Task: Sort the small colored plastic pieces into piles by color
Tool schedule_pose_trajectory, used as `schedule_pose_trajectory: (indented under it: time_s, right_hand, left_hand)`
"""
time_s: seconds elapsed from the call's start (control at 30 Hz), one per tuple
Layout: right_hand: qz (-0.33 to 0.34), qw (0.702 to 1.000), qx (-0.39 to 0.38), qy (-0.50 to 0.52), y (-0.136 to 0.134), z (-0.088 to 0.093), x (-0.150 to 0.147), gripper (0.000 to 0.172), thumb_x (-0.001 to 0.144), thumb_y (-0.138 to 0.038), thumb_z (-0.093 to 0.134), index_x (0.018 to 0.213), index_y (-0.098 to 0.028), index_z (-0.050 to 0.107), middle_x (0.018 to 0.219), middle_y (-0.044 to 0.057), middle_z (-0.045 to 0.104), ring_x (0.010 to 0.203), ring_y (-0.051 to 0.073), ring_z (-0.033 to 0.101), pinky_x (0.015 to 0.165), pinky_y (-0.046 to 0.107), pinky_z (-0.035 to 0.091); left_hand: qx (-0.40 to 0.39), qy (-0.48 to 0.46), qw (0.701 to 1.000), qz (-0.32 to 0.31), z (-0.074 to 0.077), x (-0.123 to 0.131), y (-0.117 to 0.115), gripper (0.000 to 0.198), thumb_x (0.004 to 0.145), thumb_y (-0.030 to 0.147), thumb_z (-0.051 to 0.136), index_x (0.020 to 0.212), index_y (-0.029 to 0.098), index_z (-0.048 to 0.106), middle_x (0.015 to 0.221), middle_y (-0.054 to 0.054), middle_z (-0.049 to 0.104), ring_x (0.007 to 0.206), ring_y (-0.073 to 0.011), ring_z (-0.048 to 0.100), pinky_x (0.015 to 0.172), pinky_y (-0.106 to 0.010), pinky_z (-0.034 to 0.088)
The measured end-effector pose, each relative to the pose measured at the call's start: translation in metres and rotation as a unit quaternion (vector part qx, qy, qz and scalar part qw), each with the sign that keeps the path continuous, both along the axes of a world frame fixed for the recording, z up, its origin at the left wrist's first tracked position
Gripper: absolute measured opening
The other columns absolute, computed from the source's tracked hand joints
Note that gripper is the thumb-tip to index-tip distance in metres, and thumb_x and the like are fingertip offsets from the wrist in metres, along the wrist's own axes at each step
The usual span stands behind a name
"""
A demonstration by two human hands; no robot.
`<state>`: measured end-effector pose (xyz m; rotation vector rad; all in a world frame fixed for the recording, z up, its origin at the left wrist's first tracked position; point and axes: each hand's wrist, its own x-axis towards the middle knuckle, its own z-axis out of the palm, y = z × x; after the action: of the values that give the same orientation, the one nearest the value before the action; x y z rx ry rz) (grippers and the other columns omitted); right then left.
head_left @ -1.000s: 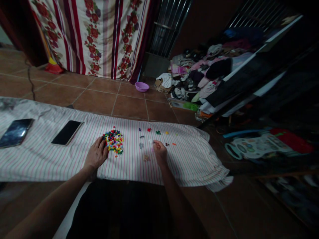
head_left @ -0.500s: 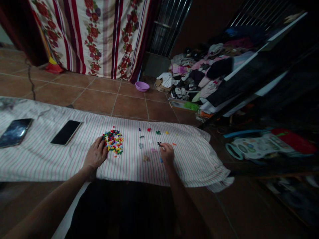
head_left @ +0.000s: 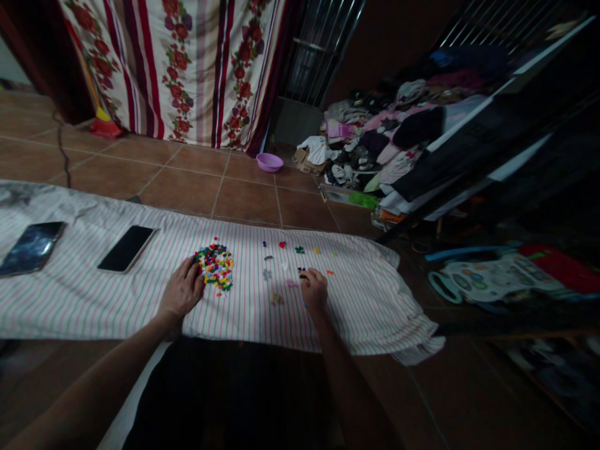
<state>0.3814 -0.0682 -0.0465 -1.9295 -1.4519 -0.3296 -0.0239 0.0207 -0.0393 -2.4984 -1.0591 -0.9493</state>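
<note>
A heap of small multicoloured beads (head_left: 214, 266) lies on a pink-striped white cloth (head_left: 84, 294) spread on the tile floor. My left hand (head_left: 182, 292) rests on the cloth with its curled fingertips touching the heap's left edge. To the right lie small sorted groups: red (head_left: 282, 244), green (head_left: 299, 250), grey (head_left: 266, 273), pink (head_left: 291, 283), tan (head_left: 275, 299), orange (head_left: 330, 272) and a dark group (head_left: 302, 272). My right hand (head_left: 315, 290) sits beside the dark group, fingertips pinched together on the cloth; what they hold is too small to see.
Two dark phones (head_left: 126, 248) (head_left: 30, 247) lie on the cloth at the left. A purple bowl (head_left: 269, 162) stands on the tiles beyond. A clothes pile (head_left: 375, 147) fills the back right, a toy board (head_left: 487, 278) lies at the right, and a floral curtain (head_left: 197, 69) hangs behind.
My right hand moved right from the pink group to the dark group and stays there. My left hand has stayed at the heap.
</note>
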Motion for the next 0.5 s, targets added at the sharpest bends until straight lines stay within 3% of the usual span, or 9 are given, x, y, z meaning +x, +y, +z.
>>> schedule_pose_trajectory:
  time_s: [0.27, 0.5]
  right_hand:
    - [0.018, 0.998, 0.052, 0.005, 0.007, 0.018, -0.013, 0.029, 0.084, -0.016, 0.045, 0.087, -0.018, 0.075, 0.103, 0.012, 0.069, 0.096, 0.024, 0.059, 0.088, 0.04, 0.049]
    - [0.093, 0.994, 0.049, 0.026, 0.008, 0.033, -0.062, 0.03, 0.089, -0.018, 0.044, 0.092, -0.019, 0.074, 0.101, 0.01, 0.071, 0.097, 0.022, 0.062, 0.091, 0.04, 0.049]
  left_hand:
    - [-0.014, -0.003, 1.0, 0.0, 0.003, 0.0, -0.001, 0.015, 0.09, 0.02, 0.046, 0.092, 0.017, 0.061, 0.12, -0.015, 0.061, 0.135, -0.0312, 0.042, 0.104, -0.053, 0.049]
    - [-0.044, -0.023, 0.999, 0.006, -0.003, 0.0, 0.0, 0.022, 0.091, 0.022, 0.042, 0.102, 0.016, 0.061, 0.123, -0.016, 0.062, 0.136, -0.0319, 0.042, 0.105, -0.055, 0.047]
